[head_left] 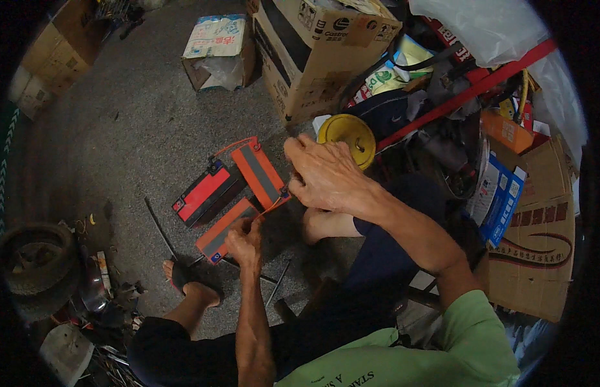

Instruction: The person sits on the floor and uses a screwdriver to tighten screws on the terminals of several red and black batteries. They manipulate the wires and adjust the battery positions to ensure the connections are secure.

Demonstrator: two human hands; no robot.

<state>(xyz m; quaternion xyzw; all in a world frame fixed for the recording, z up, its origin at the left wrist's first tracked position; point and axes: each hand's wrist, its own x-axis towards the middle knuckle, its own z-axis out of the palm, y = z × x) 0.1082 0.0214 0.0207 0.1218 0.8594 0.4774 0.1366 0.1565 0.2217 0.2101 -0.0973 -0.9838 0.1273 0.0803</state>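
Three block-shaped batteries lie close together on the floor: a red and black battery (206, 193), an upper orange battery with a grey stripe (260, 173), and a lower orange battery with a grey stripe (225, 227). An orange wire (232, 146) links the red one to the upper orange one. My left hand (245, 242) is closed over the lower battery's right side, its fingertips at a short orange wire (272, 206). Beside the upper battery's near end, my right hand (329, 171) is closed in a pinch; what it holds is hidden.
A yellow round lid or container (351, 138) sits just beyond my right hand. Cardboard boxes (319, 71) stand ahead, with heaped clutter and a red bar (467, 93) on the right. Thin metal rods (159, 229) lie near my foot; tyres (38, 267) are at left.
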